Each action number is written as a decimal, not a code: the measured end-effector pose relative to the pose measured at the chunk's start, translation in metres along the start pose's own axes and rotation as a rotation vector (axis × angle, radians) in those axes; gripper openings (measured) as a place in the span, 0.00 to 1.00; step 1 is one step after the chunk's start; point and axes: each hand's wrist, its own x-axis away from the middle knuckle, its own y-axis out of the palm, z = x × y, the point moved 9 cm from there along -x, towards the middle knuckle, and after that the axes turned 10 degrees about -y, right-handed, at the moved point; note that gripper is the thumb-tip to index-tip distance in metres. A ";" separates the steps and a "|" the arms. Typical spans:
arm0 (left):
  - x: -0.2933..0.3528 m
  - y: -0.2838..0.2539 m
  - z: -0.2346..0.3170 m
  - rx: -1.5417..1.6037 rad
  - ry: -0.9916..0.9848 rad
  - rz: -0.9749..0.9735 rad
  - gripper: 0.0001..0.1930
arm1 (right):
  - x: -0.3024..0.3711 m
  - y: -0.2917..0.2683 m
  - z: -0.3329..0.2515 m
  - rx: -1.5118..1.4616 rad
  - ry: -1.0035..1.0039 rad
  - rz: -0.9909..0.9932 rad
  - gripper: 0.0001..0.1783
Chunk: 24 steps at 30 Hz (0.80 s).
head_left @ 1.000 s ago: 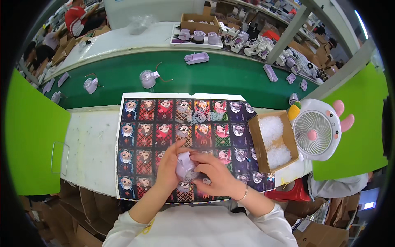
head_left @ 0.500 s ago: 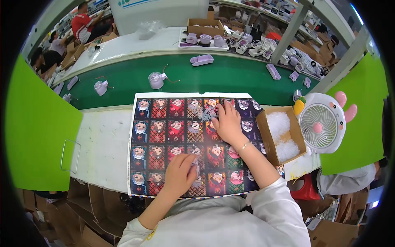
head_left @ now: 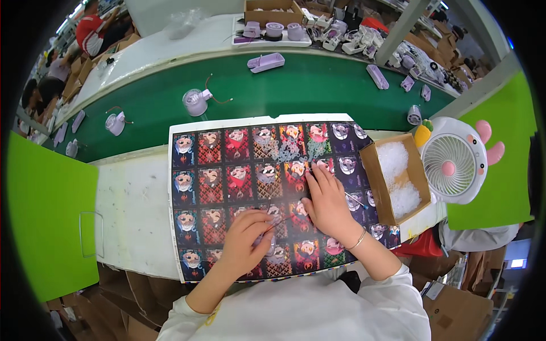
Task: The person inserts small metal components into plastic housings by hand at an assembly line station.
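Note:
Over the printed sheet of cartoon cards (head_left: 183, 196), my left hand (head_left: 245, 237) is closed around a small translucent, pale purple part (head_left: 265, 238). Thin dark and red wires (head_left: 277, 222) stick out of it; my fingers hide most of the part. My right hand (head_left: 331, 206) lies palm down on the sheet, fingers stretched forward and holding nothing I can see. Just beyond its fingertips is a loose cluster of small clear ring-like pieces (head_left: 290, 149). A thin rod-like tool (head_left: 355, 200) rests beside that hand, on its right.
A cardboard box (head_left: 377, 182) of clear small pieces stands right of the sheet, next to a white fan (head_left: 449, 165). Beyond, a green conveyor (head_left: 151, 108) carries a round purple housing (head_left: 195, 102) and a purple tray-shaped part (head_left: 265, 62). Green panels (head_left: 48, 221) flank the bench.
My right hand has drawn back toward me from the cluster of clear pieces. Wires now show at my left hand. The whole view has shifted slightly.

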 end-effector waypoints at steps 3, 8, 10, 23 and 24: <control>-0.003 0.000 -0.005 0.029 -0.057 0.006 0.07 | -0.009 -0.006 0.001 -0.023 0.016 0.045 0.30; -0.001 -0.002 -0.004 0.079 -0.061 0.029 0.07 | -0.024 -0.021 0.002 -0.167 -0.010 0.232 0.17; -0.003 -0.005 0.003 0.106 -0.051 0.037 0.08 | -0.040 -0.022 -0.007 -0.178 -0.109 0.273 0.14; -0.026 -0.002 0.051 -0.070 0.121 0.032 0.12 | -0.010 -0.087 -0.020 -0.608 -0.105 0.588 0.11; -0.027 0.000 0.052 -0.074 0.116 0.036 0.11 | 0.000 -0.096 -0.026 -0.710 -0.096 0.580 0.12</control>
